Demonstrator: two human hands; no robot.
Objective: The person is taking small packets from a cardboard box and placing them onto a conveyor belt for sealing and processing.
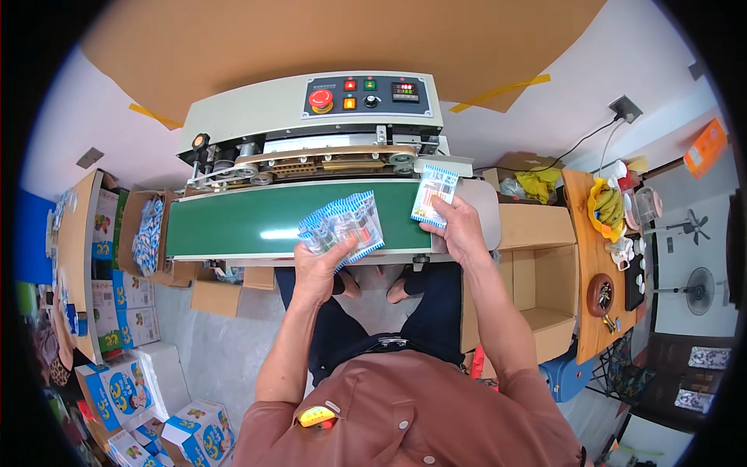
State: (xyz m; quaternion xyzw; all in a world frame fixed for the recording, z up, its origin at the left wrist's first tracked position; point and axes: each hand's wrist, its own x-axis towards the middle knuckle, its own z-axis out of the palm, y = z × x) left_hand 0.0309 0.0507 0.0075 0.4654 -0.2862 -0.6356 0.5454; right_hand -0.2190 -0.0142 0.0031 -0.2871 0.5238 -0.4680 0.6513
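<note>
My left hand [315, 272] grips a fanned bunch of small clear packets [346, 222] with blue-and-white striped edges, held over the front edge of a green conveyor belt [226, 218]. A single packet [433, 194] of the same kind is pinched between the thumb and fingers of my right hand [461, 226]. Its top edge is close to the right end of a band sealing machine [311, 109], by the metal infeed plate [447, 165]. Whether the packet touches that plate, I cannot tell. Brown sealing bands [334, 152] run along the machine above the belt.
Left of the belt, a cardboard box [161, 261] holds many striped packets. An open carton [537, 292] stands at my right, beside a wooden table [580, 257] with bananas [609, 206]. Printed boxes [198, 436] sit on the floor at lower left. A power cord [580, 148] runs to the wall.
</note>
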